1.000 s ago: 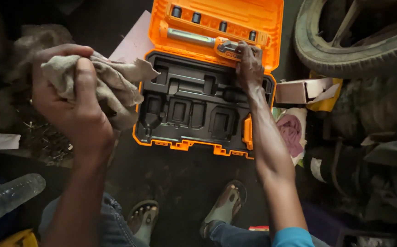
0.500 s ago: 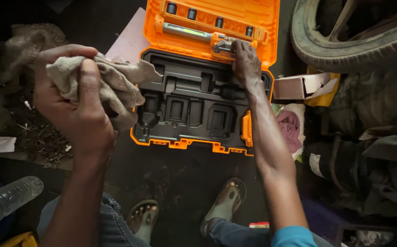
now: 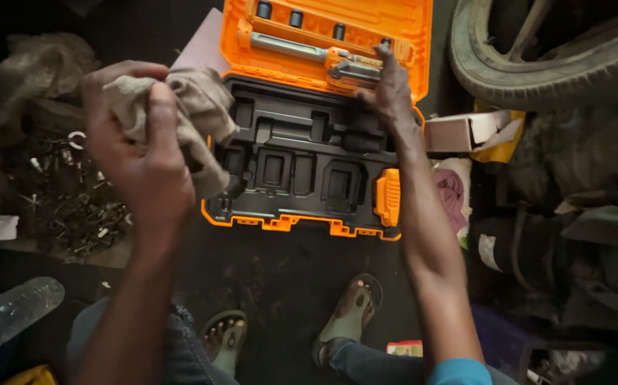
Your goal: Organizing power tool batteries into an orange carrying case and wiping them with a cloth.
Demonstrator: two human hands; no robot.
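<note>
Left hand: the left hand (image 3: pixel 141 160) is bunched tight around a rag (image 3: pixel 191 117), thumb laid over the cloth, held above the left edge of the case.
Rag: soft, crumpled, beige-grey fabric, worn and creased, one loose fold hanging over the case's corner.
Right hand: the right hand (image 3: pixel 389 89) rests with fingers spread on the ratchet tool (image 3: pixel 323 58) clipped in the lid; whether the fingers actually grip it cannot be told.
Ratchet tool: long metal shaft with a dull grey sheen and a chunky orange-and-dark head, lying crosswise in the lid.
Tool case (image 3: pixel 309 171): hard moulded plastic, bright orange shell, open on the floor just beyond the sandalled feet; its black tray is formed into square and rounded recesses, with an orange latch on the right edge.
Sockets (image 3: pixel 295 18): small dark cylinders seated in a row along the top of the lid.
Hardware pile (image 3: pixel 67 192): small metal nuts and rings scattered left of the case.
Tyre (image 3: pixel 558 50): worn, dusty rubber, curved, at upper right.
Bottle (image 3: pixel 9 314): clear ribbed plastic, lower left.
</note>
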